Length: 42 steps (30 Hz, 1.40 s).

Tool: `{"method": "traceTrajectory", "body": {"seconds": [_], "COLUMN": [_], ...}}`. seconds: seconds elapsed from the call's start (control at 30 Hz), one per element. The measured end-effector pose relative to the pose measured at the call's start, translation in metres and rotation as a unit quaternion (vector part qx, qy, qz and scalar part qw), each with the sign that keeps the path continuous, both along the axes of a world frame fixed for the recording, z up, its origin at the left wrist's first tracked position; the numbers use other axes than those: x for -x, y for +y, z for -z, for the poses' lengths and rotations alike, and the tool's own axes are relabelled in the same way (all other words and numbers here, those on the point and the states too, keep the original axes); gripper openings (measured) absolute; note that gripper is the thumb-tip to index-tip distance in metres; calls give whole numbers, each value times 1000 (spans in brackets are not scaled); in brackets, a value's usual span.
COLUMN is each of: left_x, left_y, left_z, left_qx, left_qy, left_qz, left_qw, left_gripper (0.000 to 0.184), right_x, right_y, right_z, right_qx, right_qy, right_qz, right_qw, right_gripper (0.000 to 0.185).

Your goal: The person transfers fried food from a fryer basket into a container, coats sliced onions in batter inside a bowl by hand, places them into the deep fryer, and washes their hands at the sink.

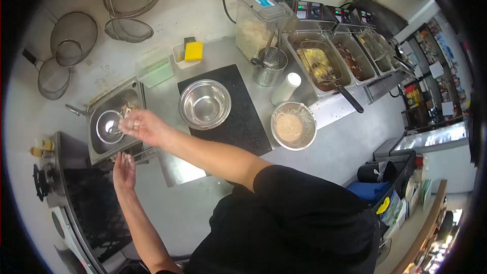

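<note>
My right hand [144, 127] reaches left over the metal sink [137, 91], its fingers stretched out and slightly bent, with a ring on one. Just beyond the fingertips, a round metal bowl [108, 128] sits in the sink, partly covered by the hand. Some food scraps [129, 107] lie in the basin behind it. At the sink's front edge my left hand [125, 173] points upward, fingers loosely extended and apart from the other hand. I make out nothing held in either hand.
A steel bowl [204, 104] stands on the black mat [248, 127]. To its right are a bowl of batter [290, 128], a white bottle [287, 88] and fryers with a basket [315, 65]. Strainers [73, 38] hang on the wall; a yellow sponge [194, 51] lies behind the mat.
</note>
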State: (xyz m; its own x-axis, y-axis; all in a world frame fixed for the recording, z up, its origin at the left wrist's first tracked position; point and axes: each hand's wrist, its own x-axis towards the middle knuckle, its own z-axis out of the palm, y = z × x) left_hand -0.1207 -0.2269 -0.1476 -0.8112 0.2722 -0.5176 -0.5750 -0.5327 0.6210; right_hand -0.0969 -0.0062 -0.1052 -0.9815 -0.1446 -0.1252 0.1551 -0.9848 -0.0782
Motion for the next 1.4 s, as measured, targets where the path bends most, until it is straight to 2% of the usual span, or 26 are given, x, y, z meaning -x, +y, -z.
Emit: {"method": "traceTrajectory", "body": {"seconds": [0.13, 0.27, 0.33, 0.37, 0.43, 0.47, 0.5, 0.53, 0.57, 0.6, 0.63, 0.67, 0.83, 0.9, 0.97, 1.03, 1.07, 1.1, 1.13, 1.17, 1.2, 1.27, 1.3, 1.33, 1.37, 1.4], "left_x": [41, 85, 105, 126, 164, 176, 151, 200, 213, 223, 225, 238, 313, 349, 391, 436, 496, 500, 495, 501, 531, 596, 618, 635, 643, 648], "left_y": [-50, -82, -87, -103, -127, -141, -133, -169, -182, -185, -181, -184, -173, -164, -154, -144, -170, -160, -143, -137, -137, -141, -141, -141, -140, -142], "left_z": [25, 29, 16, 27, 49, 47, 11, 70, 87, 89, 72, 77, 82, 91, 97, 121, 188, 181, 170, 174, 198, 245, 262, 277, 288, 298], "left_qx": [38, 25, 74, 44, 13, 25, 61, 27, -29, 18, 66, 69, 77, 73, 79, 37, -233, -83, 66, 7, -70, -230, -282, -328, -355, -374], "left_qy": [-32, -29, -14, -6, 37, 68, 68, 56, 65, 44, -30, -32, -80, -42, -53, -51, 0, 50, 100, 145, 134, 37, -6, -41, -57, -67], "left_qz": [-16, 46, 39, 78, 159, 198, 117, 162, 128, 105, 48, 50, 21, 76, 88, 90, 290, 168, 50, 95, 134, 167, 178, 190, 191, 194], "left_qw": [999, 998, 996, 996, 986, 977, 989, 985, 989, 993, 996, 996, 994, 994, 992, 994, 928, 981, 992, 985, 979, 958, 943, 924, 914, 904], "left_gripper": [16, 16, 14, 14, 15, 16, 18, 18, 16, 15, 15, 19, 27, 31, 33, 41, 36, 33, 31, 29, 25, 18, 16, 15, 15, 17], "right_x": [21, 42, 57, 61, 72, 82, 89, 92, 103, 110, 113, 115, 180, 215, 248, 279, 295, 307, 319, 331, 339, 363, 359, 368, 380, 378], "right_y": [-32, -60, -79, -89, -117, -125, -137, -144, -156, -165, -174, -179, -194, -195, -196, -203, -209, -212, -220, -226, -230, -243, -242, -246, -249, -245], "right_z": [2, 8, 5, 3, 5, 19, 29, 28, 34, 31, 26, 25, 63, 80, 91, 114, 133, 147, 147, 147, 160, 177, 151, 148, 161, 152], "right_qx": [-25, -34, -28, -27, -13, -64, -60, -82, -100, -85, -93, -106, -139, -143, -143, -139, -120, -103, -140, -184, -102, -186, -168, -186, -164, -151], "right_qy": [-44, -33, -41, -50, 18, 76, 119, 49, 42, -52, -74, -97, -141, -127, -136, -157, -127, -103, -87, -77, 39, 43, -39, -115, -147, -141], "right_qz": [-1, 65, 87, 95, 141, 151, 136, 120, 145, 141, 144, 155, 139, 129, 112, 105, 87, 74, 56, 47, 61, 70, 69, 61, 59, 33], "right_qw": [999, 997, 995, 994, 990, 984, 982, 988, 984, 985, 982, 977, 970, 973, 974, 972, 981, 987, 985, 979, 992, 979, 983, 974, 974, 978], "right_gripper": [21, 20, 20, 20, 20, 22, 22, 21, 23, 24, 26, 29, 26, 26, 26, 26, 26, 26, 25, 25, 23, 23, 22, 21, 22, 22]}}
